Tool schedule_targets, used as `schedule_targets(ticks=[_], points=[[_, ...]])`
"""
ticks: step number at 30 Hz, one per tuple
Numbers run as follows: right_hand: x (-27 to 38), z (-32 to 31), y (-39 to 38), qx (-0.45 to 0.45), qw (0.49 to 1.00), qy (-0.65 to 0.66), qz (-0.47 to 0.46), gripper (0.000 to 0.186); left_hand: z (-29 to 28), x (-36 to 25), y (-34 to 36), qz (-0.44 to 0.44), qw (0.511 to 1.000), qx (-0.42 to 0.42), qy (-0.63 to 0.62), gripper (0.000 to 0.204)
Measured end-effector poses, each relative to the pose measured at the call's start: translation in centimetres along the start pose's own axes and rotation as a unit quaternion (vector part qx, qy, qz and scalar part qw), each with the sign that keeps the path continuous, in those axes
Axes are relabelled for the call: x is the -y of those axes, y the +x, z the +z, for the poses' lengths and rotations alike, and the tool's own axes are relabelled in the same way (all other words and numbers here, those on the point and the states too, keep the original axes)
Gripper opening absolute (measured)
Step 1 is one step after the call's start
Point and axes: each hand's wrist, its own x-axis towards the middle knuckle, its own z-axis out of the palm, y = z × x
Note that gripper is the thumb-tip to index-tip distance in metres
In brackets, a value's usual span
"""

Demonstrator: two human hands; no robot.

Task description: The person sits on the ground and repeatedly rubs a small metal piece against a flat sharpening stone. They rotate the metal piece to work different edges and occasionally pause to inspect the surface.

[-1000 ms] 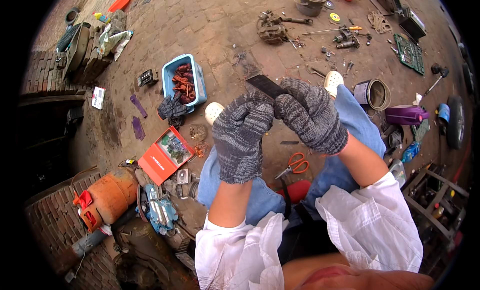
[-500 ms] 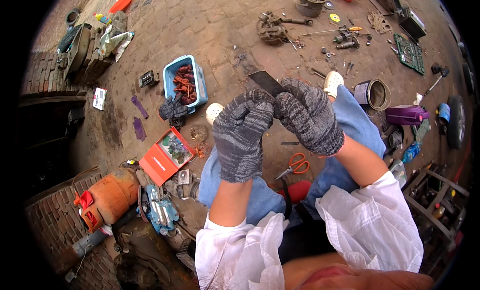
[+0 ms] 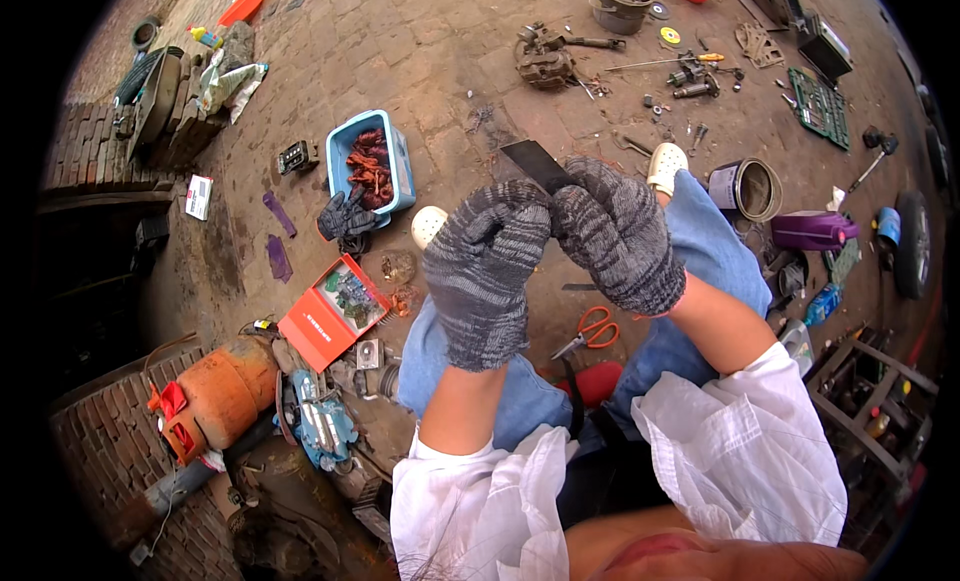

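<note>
On the worn brown paved floor (image 3: pixel 440 81), clock directions taken from the hands, a rusty orange metal cylinder (image 3: pixel 235 381) lies at eight o'clock, a light-blue rectangular plastic tub (image 3: pixel 404 166) of reddish strands toward ten, and an open red box (image 3: pixel 303 327) of small parts at eight. In grey-black knit, the right hand (image 3: pixel 622 231) pinches a flat black rectangular strip (image 3: pixel 532 163) pointing to ten; the left hand (image 3: pixel 480 271) bunches its fingers beside its near end, their grip hidden. Orange-handled scissors (image 3: pixel 581 336) lie unheld at five. Work on the strip seems under way: it is in hand, not yet set down.
</note>
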Motion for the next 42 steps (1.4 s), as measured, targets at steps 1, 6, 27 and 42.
schedule_targets(ticks=[1, 6, 27, 42], points=[[-0.1, 0.1, 0.0, -0.012, 0.997, -0.028, -0.065, 0.024, 0.1, 0.1, -0.1, 0.004, 1.0, -0.009, -0.009, 0.011], [0.4, 0.4, -0.1, -0.008, 0.996, 0.077, 0.045, 0.024, 0.5, 0.2, -0.1, 0.013, 0.999, -0.022, -0.028, 0.01], [0.2, 0.6, -0.3, -0.016, 0.995, 0.073, 0.068, 0.022, 0.1, 0.5, 0.0, 0.013, 0.999, -0.009, -0.041, 0.012], [0.9, 0.0, 0.1, 0.025, 0.993, 0.049, 0.102, 0.019, 0.0, 1.1, -0.2, 0.087, 0.995, -0.011, 0.056, 0.014]])
